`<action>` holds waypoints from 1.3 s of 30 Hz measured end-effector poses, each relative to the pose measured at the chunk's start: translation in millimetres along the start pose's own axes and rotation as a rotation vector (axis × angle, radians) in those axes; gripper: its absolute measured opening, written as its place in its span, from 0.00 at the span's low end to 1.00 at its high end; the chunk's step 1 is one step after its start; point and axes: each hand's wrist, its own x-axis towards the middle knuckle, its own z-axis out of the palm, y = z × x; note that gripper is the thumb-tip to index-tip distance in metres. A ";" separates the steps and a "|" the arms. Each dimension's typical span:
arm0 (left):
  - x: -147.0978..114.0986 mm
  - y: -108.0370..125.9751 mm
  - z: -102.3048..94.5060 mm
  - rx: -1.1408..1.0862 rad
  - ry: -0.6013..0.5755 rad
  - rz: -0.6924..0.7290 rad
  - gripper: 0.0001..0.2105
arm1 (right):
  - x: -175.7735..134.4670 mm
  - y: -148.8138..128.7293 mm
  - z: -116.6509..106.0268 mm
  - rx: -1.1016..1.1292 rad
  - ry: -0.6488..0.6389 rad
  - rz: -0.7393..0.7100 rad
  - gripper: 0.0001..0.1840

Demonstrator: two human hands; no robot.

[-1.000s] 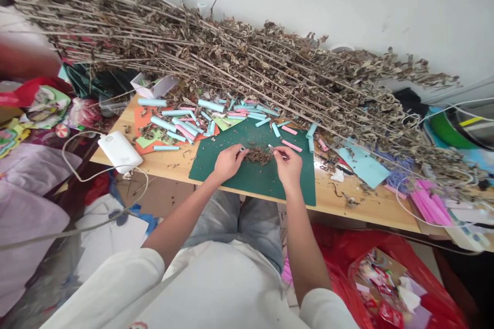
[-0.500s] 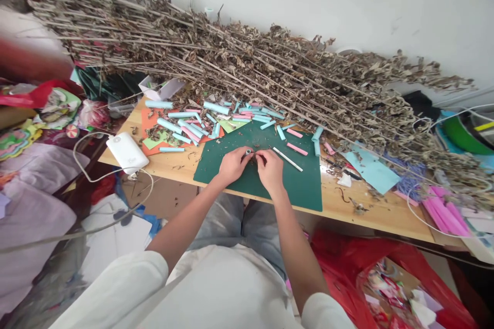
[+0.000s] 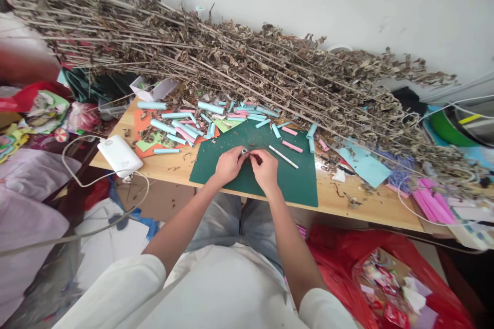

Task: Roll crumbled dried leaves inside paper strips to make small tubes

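My left hand point(image 3: 229, 165) is closed around a small paper tube point(image 3: 244, 151), whose round end shows above the fingers. Close beside it, my right hand point(image 3: 265, 168) pinches with thumb and forefinger near the tube; whatever is between those fingertips is too small to make out. Both hands are over the front half of a dark green mat point(image 3: 295, 185). To the right of my right hand lies a thin white stick point(image 3: 283, 157). Blue rolled paper tubes point(image 3: 164, 126) and pink ones point(image 3: 292, 146) are scattered behind and to the left, among crumbs of dried leaf.
Dried leafy stalks point(image 3: 231, 61) cover the back of the wooden table point(image 3: 170, 167). A white power bank point(image 3: 120, 154) with a cable sits at the left edge. Blue paper point(image 3: 365, 162) and pink paper point(image 3: 432, 200) lie at right. A red bag point(image 3: 332, 252) of scraps stands below.
The view has shifted a little, so the scene sits slightly further left. My right fingertips have come a touch nearer the tube; my left hand keeps its hold.
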 end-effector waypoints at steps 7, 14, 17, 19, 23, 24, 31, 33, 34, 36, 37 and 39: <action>1.6 -3.4 4.2 -0.051 0.022 0.024 0.10 | 1.2 2.2 -16.8 0.109 0.224 0.137 0.09; 0.7 -3.2 3.4 -0.067 0.027 0.053 0.12 | 6.8 -18.1 -6.7 0.366 0.245 0.141 0.09; -0.1 -3.3 3.0 -0.042 0.021 0.060 0.11 | 6.1 -22.0 -0.6 0.295 0.190 0.088 0.09; -0.5 -3.8 2.9 -0.019 0.014 0.068 0.11 | 5.3 -21.9 0.2 0.196 0.146 0.019 0.08; -1.1 -4.8 3.2 0.014 0.021 0.074 0.09 | 3.7 -19.4 -2.8 0.013 0.106 -0.155 0.07; -1.3 -4.9 3.4 0.016 0.025 0.072 0.08 | 3.1 -18.7 -3.4 -0.023 0.102 -0.185 0.07; -1.3 -3.9 3.5 0.007 0.024 0.070 0.08 | 0.2 -16.7 -1.5 -0.099 0.072 -0.228 0.08; -0.9 -3.8 3.2 0.008 0.022 0.065 0.08 | 0.7 -17.1 -1.4 -0.016 0.067 -0.166 0.08; -0.7 -3.7 3.1 0.010 0.021 0.067 0.08 | 1.3 -17.2 -1.7 0.024 0.071 -0.131 0.08; -0.4 -3.3 2.7 0.018 0.021 0.070 0.09 | 2.7 -16.8 -2.9 0.067 0.082 -0.083 0.08; -0.3 -3.0 2.5 0.024 0.021 0.068 0.09 | 3.5 -16.4 -3.7 0.068 0.079 -0.083 0.07; -0.3 -2.3 1.8 0.032 0.022 0.063 0.09 | 5.5 -15.3 -5.5 0.047 0.061 -0.125 0.05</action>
